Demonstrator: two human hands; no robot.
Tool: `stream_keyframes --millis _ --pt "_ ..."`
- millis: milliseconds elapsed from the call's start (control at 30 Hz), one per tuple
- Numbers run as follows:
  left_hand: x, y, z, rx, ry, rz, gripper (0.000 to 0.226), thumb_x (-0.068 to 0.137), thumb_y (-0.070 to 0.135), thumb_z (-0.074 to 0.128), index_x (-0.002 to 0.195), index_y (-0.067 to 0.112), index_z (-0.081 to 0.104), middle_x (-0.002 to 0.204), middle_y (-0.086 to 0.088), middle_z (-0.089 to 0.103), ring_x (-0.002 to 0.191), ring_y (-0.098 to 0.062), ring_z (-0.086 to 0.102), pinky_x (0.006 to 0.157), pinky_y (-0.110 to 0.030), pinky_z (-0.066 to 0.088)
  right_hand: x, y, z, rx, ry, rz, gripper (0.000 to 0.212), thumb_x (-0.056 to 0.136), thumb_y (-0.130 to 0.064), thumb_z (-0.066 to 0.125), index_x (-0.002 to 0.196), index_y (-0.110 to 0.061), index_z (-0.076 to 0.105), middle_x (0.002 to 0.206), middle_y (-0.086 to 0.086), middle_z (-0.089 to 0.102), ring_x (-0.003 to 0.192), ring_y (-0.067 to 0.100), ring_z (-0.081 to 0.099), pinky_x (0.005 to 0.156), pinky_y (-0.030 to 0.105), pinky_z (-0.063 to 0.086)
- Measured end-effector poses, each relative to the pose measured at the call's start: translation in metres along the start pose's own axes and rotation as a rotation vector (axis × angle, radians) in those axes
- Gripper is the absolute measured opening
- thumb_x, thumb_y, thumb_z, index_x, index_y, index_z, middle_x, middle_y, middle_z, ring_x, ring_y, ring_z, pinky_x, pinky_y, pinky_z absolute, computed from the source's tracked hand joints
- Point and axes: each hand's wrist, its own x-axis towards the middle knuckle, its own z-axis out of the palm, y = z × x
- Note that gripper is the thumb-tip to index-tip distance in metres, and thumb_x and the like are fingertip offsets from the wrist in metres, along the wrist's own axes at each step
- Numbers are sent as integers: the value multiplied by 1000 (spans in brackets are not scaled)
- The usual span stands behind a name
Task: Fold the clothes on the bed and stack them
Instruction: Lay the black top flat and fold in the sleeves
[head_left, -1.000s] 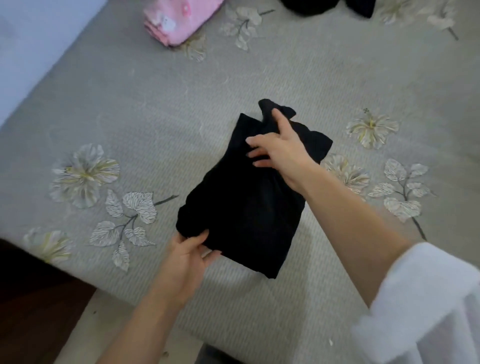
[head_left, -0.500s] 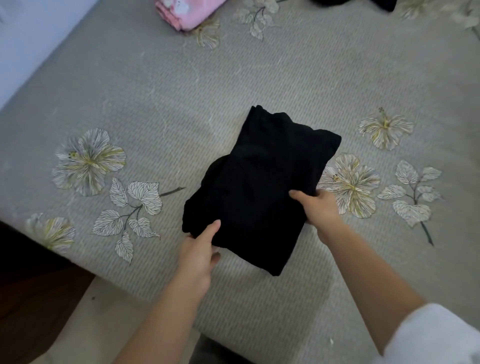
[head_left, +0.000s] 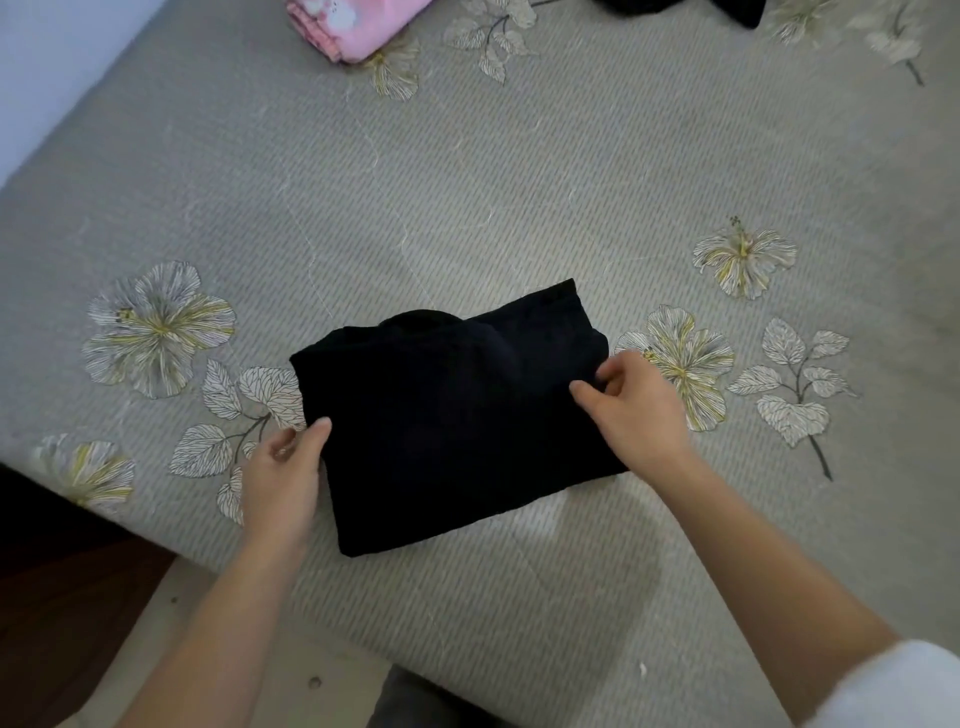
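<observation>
The black garment (head_left: 457, 421) lies folded into a thick, roughly rectangular bundle on the bed (head_left: 467, 182), near its front edge and in the middle of the view. It is a deep, matte black, so dark that seams and layers barely show; the cloth looks soft and slightly fuzzy. Its long axis runs across the person, tilted so that the left end sits nearer and the right end farther away. The near edge is a straight fold, while the far edge is uneven: a rounded hump rises at its middle and a flat corner juts out at the far right.

The left hand (head_left: 283, 478) grips the left end, thumb laid on top of the cloth and the fingers curled at the edge beneath it. The right hand (head_left: 636, 410) rests on the right end, its fingers bent and pinching the fabric at that edge. A white fluffy sleeve (head_left: 893, 686) covers the right forearm low in the corner.

The bed cover is a grey-beige woven fabric with a fine ribbed texture, printed with pale flowers and outlined leaves. At the far edge lie a folded pink garment (head_left: 358, 23) and, well apart from it, more dark clothing (head_left: 675, 8), both partly cut off
</observation>
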Motion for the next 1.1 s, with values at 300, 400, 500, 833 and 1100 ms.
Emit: stream_keyframes --millis 300,400,500,833,1100 --pt "-19 -2 -4 17 -194 -201 22 81 18 69 103 16 66 91 -3 72 84 -20 68 71 -32 53 4 12 14 381 -108 390 35 71 -14 79 99 -10 58 106 9 66 99 27 63 86 40 53" --pt "-31 21 -10 76 -264 -160 14 80 17 68 94 19 69 85 -1 74 72 -14 69 55 -24 48 -14 5 -6 507 -190 390 19 74 -6 74 89 -15 68 87 3 72 84 24 69 68 33 57" --pt "-54 51 -9 141 -344 -72 12 80 16 67 90 22 69 83 2 73 66 -9 68 51 -19 47 -42 0 -33 554 -177 320 20 76 -6 73 85 -23 69 89 1 72 85 22 69 76 36 57" --pt "-199 107 33 408 -685 160 15 82 15 64 96 17 67 95 -2 69 88 -19 66 62 -27 48 -178 48 -149 607 13 324 16 79 -10 70 82 -25 68 86 -1 71 81 19 67 69 31 52" --pt "-379 83 86 514 -879 417 13 79 14 62 69 17 53 70 0 63 60 -12 63 52 -23 44 -334 166 -252 765 273 300 16 84 -11 67 91 -25 67 95 2 71 86 22 68 73 37 54"
